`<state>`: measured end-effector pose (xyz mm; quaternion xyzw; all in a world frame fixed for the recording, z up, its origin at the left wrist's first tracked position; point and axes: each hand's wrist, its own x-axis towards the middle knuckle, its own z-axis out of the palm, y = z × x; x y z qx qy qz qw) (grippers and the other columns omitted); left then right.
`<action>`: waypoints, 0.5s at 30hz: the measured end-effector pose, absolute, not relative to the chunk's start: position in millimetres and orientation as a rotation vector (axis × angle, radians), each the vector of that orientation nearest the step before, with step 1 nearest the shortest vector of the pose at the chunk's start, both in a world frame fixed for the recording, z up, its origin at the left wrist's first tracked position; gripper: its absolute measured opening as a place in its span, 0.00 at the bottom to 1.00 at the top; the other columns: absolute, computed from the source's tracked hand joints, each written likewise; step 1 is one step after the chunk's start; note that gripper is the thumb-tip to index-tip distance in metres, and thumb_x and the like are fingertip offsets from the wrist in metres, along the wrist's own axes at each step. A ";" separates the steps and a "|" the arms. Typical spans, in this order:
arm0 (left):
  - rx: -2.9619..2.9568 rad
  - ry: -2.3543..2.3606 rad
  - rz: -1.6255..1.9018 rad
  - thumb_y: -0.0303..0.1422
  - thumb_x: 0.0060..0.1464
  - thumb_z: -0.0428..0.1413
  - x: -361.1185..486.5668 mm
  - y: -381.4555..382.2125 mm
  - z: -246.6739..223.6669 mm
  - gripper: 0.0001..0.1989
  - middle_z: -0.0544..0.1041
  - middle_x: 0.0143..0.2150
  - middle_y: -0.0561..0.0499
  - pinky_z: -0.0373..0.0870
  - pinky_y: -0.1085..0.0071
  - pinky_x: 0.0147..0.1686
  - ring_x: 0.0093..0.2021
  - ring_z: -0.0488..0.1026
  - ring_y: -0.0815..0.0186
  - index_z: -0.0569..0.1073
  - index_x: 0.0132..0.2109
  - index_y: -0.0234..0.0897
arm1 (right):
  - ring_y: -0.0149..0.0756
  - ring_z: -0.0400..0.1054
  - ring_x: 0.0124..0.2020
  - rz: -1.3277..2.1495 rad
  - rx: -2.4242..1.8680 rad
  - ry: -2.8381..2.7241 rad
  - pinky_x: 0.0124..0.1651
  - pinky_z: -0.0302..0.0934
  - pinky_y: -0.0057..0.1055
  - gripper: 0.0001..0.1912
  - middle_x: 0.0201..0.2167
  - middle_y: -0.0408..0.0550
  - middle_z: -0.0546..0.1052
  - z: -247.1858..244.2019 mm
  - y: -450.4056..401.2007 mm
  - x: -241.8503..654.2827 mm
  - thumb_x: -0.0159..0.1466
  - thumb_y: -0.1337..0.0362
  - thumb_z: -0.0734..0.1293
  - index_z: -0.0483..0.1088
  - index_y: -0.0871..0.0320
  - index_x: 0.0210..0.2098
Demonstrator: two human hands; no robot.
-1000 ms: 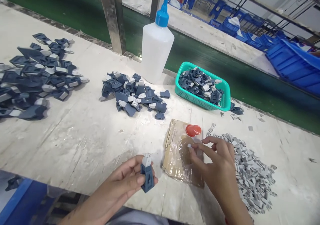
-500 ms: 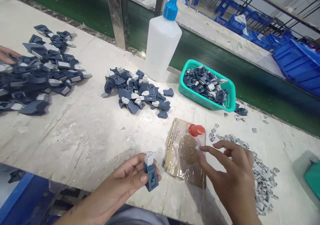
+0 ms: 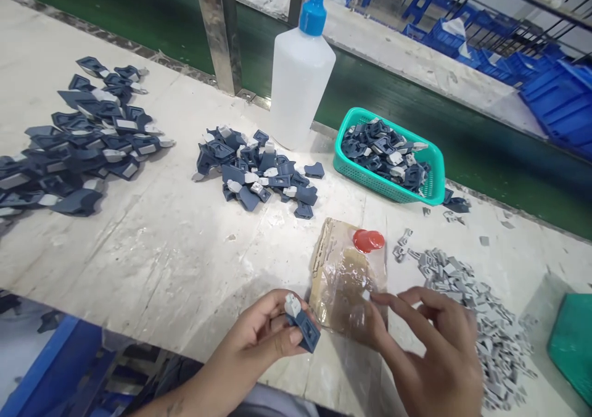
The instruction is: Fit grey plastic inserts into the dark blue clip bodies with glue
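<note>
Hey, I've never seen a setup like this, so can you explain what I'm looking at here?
There's no machine: these are a person's own bare hands, seen by one camera worn on the head, looking forward and down. The left hand holds a dark blue-gray part with a whitish end. The right hand pinches a small white piece at its fingertips, by a cardboard pad with a red object on it. On the worktable also lie two piles of dark parts, a heap of small gray pieces, a green basket of parts and a white bottle.
</note>
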<state>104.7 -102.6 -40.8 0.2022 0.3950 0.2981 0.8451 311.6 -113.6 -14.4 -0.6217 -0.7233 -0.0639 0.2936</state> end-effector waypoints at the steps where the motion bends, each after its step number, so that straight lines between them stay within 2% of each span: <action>1: 0.432 0.840 0.633 0.36 0.51 0.62 105.8 -102.2 -39.5 0.08 0.78 0.39 0.54 0.68 0.75 0.42 0.44 0.73 0.67 0.76 0.40 0.46 | 0.32 0.57 0.33 -0.091 -1.649 -1.901 0.35 0.54 0.32 0.08 0.34 0.47 0.65 -13.4 -117.7 305.8 0.58 0.66 0.69 0.69 0.56 0.38; 5: 0.467 0.874 0.667 0.34 0.50 0.62 108.6 -98.8 -33.2 0.06 0.73 0.29 0.58 0.67 0.80 0.37 0.33 0.69 0.72 0.77 0.38 0.45 | 0.30 0.60 0.33 0.204 -1.487 -1.896 0.29 0.59 0.26 0.11 0.35 0.46 0.62 -17.2 -129.9 285.2 0.56 0.69 0.69 0.69 0.55 0.38; 8: 0.506 0.892 0.677 0.33 0.50 0.62 109.4 -96.9 -30.4 0.06 0.68 0.24 0.60 0.65 0.80 0.34 0.27 0.63 0.73 0.77 0.37 0.45 | 0.28 0.61 0.32 0.243 -1.447 -1.890 0.29 0.62 0.25 0.11 0.34 0.46 0.62 -23.7 -131.1 276.9 0.55 0.71 0.68 0.69 0.56 0.38; 15: 0.626 0.930 0.677 0.33 0.52 0.60 108.2 -101.4 -33.5 0.05 0.72 0.28 0.58 0.63 0.78 0.35 0.29 0.64 0.71 0.76 0.38 0.45 | 0.25 0.61 0.29 0.208 -1.459 -1.985 0.28 0.62 0.23 0.08 0.32 0.44 0.63 -17.2 -126.4 276.5 0.55 0.69 0.70 0.71 0.56 0.35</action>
